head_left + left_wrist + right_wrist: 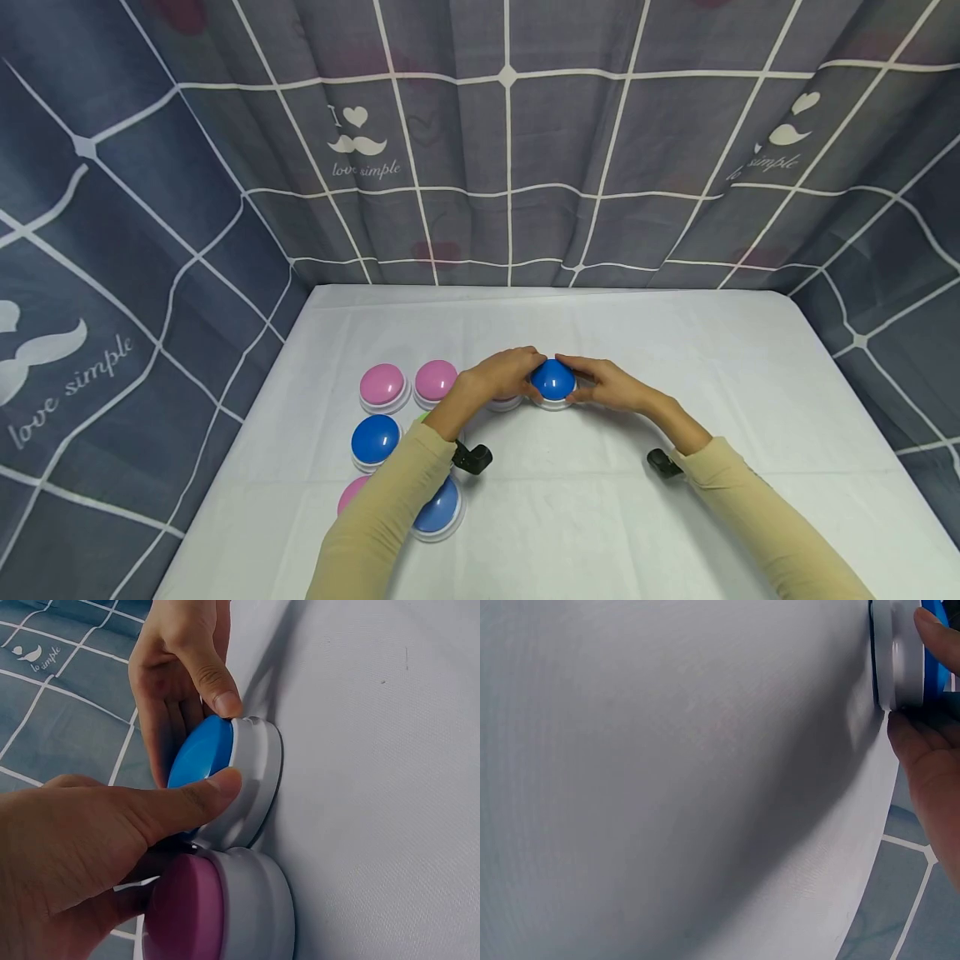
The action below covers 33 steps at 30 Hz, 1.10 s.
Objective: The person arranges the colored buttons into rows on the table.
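Observation:
A round push button with a blue dome and white base sits at the right end of the back row on the table. My left hand grips its left side, thumb across the blue edge in the left wrist view. From the right, my right hand holds the same button between thumb and fingers. Beside it stands a pink push button, largely hidden by my left hand in the head view. In the right wrist view the blue button's white base shows at the top edge.
Two pink buttons stand farther left in the back row. Nearer are a blue button, another blue button, and a pink one, partly under my left sleeve. A green edge peeks past that arm. Grey checked curtains surround the white table.

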Tool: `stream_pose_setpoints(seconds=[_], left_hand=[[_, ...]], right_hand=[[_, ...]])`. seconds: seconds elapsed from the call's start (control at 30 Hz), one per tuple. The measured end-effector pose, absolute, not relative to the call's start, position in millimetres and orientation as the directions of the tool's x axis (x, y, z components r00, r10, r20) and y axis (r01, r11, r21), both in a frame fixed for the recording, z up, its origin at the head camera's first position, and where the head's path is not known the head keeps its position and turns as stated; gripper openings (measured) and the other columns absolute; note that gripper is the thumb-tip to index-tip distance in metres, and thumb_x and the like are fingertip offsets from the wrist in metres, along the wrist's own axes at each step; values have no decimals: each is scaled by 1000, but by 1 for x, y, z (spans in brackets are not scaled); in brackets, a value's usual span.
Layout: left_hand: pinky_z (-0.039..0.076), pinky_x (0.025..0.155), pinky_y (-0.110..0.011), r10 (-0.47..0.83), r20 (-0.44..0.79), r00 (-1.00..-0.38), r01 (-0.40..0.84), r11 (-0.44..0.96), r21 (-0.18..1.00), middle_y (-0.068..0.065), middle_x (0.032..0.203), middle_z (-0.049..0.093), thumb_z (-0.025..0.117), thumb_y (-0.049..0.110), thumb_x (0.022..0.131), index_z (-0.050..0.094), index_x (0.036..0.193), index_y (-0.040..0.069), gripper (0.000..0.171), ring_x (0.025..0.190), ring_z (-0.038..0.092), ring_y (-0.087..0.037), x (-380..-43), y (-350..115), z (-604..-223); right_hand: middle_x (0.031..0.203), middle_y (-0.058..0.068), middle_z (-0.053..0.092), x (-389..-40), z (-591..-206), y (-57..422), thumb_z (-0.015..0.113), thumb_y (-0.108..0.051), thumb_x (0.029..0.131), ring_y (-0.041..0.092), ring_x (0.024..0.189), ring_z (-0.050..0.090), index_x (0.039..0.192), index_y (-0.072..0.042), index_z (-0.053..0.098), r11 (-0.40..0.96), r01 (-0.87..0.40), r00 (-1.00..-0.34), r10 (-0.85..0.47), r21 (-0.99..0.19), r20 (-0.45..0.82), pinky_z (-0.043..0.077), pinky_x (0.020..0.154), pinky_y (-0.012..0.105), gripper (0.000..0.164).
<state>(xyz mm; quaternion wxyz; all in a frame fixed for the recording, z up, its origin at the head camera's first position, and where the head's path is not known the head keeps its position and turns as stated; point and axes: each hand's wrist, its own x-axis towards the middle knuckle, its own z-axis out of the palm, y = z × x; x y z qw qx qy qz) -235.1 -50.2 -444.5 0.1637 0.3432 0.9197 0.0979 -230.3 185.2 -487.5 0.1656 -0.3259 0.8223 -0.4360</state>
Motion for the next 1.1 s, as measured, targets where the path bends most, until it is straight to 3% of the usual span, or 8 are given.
stream_pose_setpoints(seconds=[0.4, 0.63, 0.9, 1.1], left_hand=[[47, 101, -33, 634, -257, -729, 592, 773, 228, -7, 131, 56, 75, 40, 89, 51, 142, 8, 66, 116, 58, -18, -233, -48, -444], [47, 102, -38, 606, -225, -763, 557, 793, 247, -9, 141, 50, 76, 41, 87, 46, 146, 5, 75, 122, 56, -21, -226, -54, -436], [44, 104, -47, 549, -156, -821, 498, 823, 273, -12, 146, 47, 77, 40, 87, 44, 148, 3, 79, 130, 51, -28, -219, -86, -418], [42, 106, -49, 495, -156, -855, 437, 849, 299, -17, 147, 45, 77, 37, 87, 41, 148, -1, 80, 131, 49, -32, -211, -121, -409]], right_hand=[[154, 24, 35, -225, -490, 183, 75, -18, 90, 42, 139, 35, 151, 5, 32, 421, -395, -745, -667, -817, 17, 32, 111, 54, 78], [155, 21, 34, -222, -483, 177, 76, -21, 89, 42, 140, 34, 151, 4, 33, 417, -412, -772, -632, -810, 67, 33, 110, 53, 79], [154, 16, 38, -224, -467, 155, 75, -26, 90, 37, 138, 39, 151, 0, 37, 434, -488, -782, -602, -757, 159, 33, 111, 51, 76], [151, 16, 43, -227, -457, 121, 77, -27, 88, 32, 140, 38, 148, 1, 41, 447, -567, -750, -627, -692, 211, 30, 114, 47, 76]])
